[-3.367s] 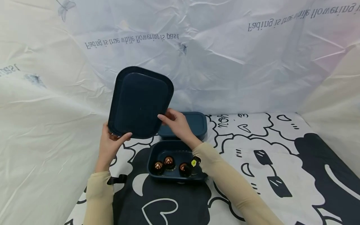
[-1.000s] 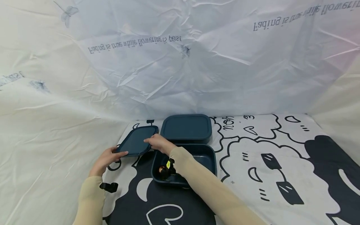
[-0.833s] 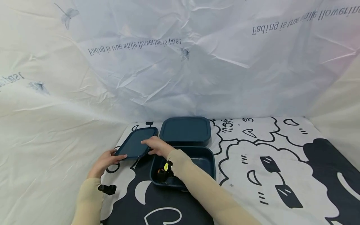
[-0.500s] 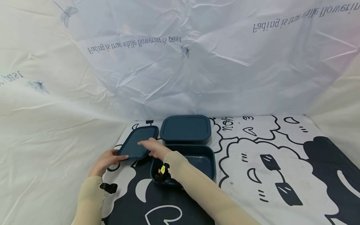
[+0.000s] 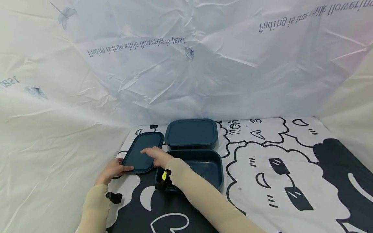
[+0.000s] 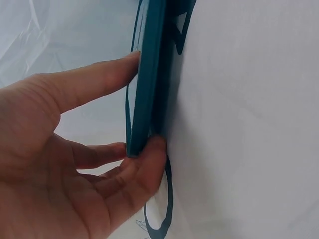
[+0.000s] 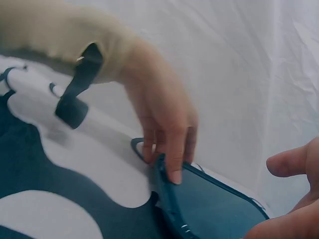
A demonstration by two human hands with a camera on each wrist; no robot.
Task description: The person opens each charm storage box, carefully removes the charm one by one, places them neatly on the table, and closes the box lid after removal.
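Blue lid sits at ten o'clock of the box; your left hand pinches its seven-o'clock corner; your right hand is spread over it, contact unclear; hasty release could drop that corner.

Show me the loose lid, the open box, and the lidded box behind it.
Loose lid (image 5: 140,159): head view, on its flat upper face.
Open box (image 5: 208,170): head view, on its bare inner floor.
Lidded box (image 5: 191,132): head view, on its lid's middle.
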